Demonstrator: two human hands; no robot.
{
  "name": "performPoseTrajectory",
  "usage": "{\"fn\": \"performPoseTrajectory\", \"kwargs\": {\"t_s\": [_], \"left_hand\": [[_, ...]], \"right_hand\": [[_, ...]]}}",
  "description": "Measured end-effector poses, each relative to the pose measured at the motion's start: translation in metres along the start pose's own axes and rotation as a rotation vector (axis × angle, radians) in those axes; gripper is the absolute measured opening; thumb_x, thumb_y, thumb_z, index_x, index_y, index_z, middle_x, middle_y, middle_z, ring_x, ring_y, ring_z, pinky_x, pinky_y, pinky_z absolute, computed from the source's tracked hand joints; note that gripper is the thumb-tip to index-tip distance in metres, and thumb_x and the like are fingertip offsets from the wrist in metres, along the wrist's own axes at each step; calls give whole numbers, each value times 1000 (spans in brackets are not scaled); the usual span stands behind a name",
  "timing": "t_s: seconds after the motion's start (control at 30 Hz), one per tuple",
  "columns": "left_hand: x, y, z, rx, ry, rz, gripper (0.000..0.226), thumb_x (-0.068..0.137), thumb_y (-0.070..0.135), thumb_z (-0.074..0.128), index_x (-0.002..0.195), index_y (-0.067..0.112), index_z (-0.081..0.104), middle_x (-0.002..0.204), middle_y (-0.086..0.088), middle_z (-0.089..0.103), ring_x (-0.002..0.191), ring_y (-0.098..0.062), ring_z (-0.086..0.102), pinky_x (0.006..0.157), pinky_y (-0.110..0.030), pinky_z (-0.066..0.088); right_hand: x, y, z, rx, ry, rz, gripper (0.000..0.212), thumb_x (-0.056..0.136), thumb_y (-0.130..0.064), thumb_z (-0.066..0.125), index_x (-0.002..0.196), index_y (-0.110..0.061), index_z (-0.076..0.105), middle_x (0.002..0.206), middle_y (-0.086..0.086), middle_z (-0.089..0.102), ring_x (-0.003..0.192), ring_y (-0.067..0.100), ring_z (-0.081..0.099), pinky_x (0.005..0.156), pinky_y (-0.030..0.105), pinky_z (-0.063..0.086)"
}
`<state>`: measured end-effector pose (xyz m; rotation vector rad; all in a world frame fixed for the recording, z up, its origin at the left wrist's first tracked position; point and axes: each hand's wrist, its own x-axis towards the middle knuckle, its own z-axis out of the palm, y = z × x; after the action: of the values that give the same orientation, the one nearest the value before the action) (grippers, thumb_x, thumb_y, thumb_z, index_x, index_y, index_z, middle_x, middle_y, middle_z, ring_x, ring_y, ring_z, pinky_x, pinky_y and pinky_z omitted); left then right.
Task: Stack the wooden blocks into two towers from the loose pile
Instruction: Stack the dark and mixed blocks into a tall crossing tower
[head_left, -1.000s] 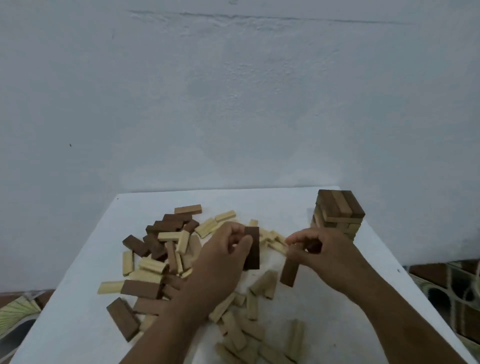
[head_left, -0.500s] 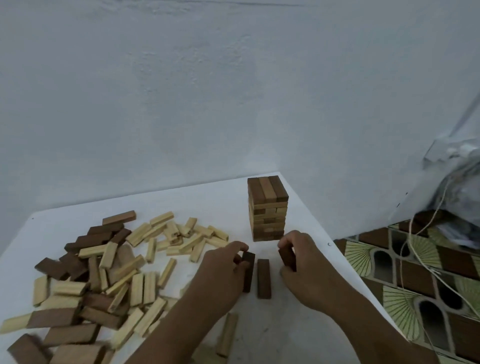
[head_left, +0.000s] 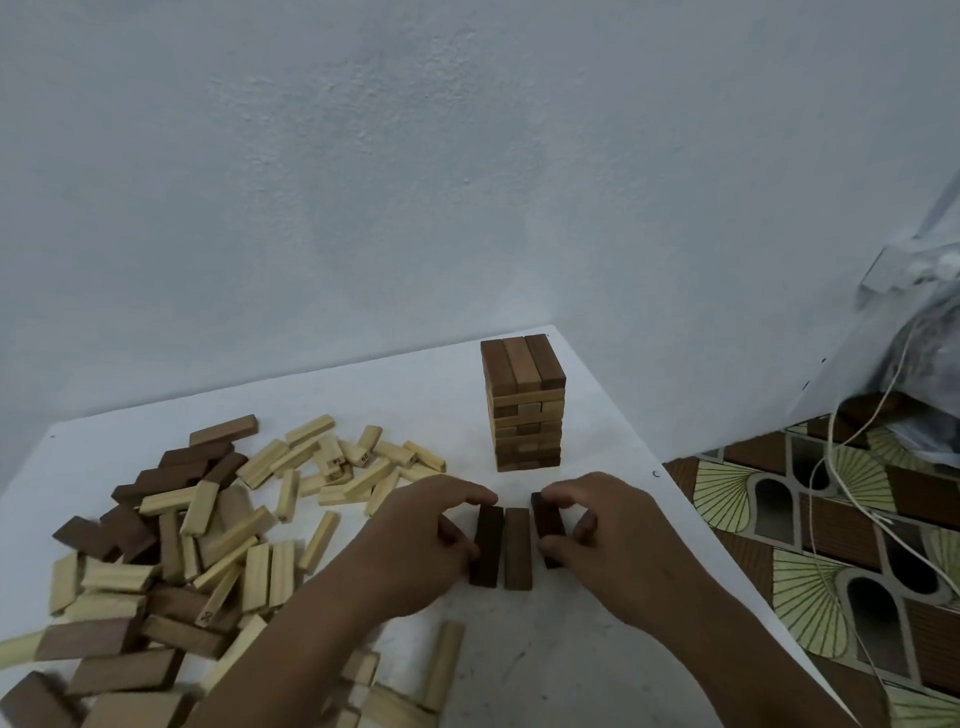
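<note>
blocks (head_left: 523, 402): matt wood | table (head_left: 415, 395): white, matt, possibly laminate

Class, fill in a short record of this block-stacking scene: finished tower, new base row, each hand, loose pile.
Finished tower: block tower stands upright near the table's far right corner
New base row: three dark blocks lying side by side before it
Left hand: left hand holds the leftmost block
Right hand: right hand holds the rightmost block
Loose pile: loose pile spread over the table's left
</note>
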<state>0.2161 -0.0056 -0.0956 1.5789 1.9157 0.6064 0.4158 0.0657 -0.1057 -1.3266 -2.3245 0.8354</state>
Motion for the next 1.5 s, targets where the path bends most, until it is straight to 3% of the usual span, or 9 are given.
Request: {"fn": "performPoseTrajectory", "kwargs": {"t_s": [0.13,0.23,0.57,0.9,1.03,1.13,1.37,1.43,1.5], "left_hand": [[2,0,3,13,-16,38,48,82,11,73,120,39,63,118,22,57,81,0,65,81,-23,57],[3,-3,3,-2,-18,58,45,83,10,73,118,38,64,115,22,59,81,-1,64,80,-23,57],[3,-10,4,-19,-47,101,47,81,12,76,118,38,65,103,21,63,83,-2,62,76,-19,54],[4,-10,5,3,-12,146,43,76,11,78,112,33,69,107,20,64,86,-5,62,82,-26,55],[7,-10,6,21,7,194,39,72,10,79,105,28,73,103,17,67,86,-1,60,81,-22,52],[11,-12,5,47,10,231,37,66,13,83,100,26,76,98,15,69,87,-1,60,79,-23,50],[8,-12,-1,109,-48,256,31,78,18,79,108,27,74,106,15,65,94,-1,59,83,-20,50],[5,-12,-4,164,-96,271,30,80,19,77,109,28,72,115,17,57,96,0,54,79,-12,47],[3,-11,-6,220,-107,294,27,79,26,77,103,34,69,131,21,44,111,0,47,88,-13,42]], "right_hand": [[-5,-5,0,-67,-127,-64,44,77,-43,76,118,-30,64,111,-12,56,88,6,53,72,3,35],[-6,-5,-2,-77,-191,-81,54,69,-50,79,117,-32,64,106,-13,53,85,6,51,73,9,42],[-6,2,5,-99,-125,-180,54,75,-52,73,122,-29,65,119,-15,52,97,-1,47,76,2,35],[-8,-1,7,-164,-142,-206,48,82,-49,68,125,-29,63,130,-13,49,99,-2,42,74,-3,29],[-16,-11,15,-91,-87,-149,60,65,-66,72,113,-31,64,114,-17,46,93,1,47,74,6,40],[-17,-19,28,-84,-31,-129,63,60,-74,68,107,-35,52,105,-18,41,91,1,45,77,10,43],[-17,-22,24,-52,1,-167,49,64,-53,68,101,-37,40,98,-21,41,92,5,43,74,18,48],[-15,-17,18,-35,-53,-187,49,63,-43,70,100,-38,39,98,-23,42,93,5,43,77,23,49],[-11,-10,12,3,-122,-194,50,62,-38,72,100,-40,39,103,-20,45,97,5,46,81,26,51]]}}
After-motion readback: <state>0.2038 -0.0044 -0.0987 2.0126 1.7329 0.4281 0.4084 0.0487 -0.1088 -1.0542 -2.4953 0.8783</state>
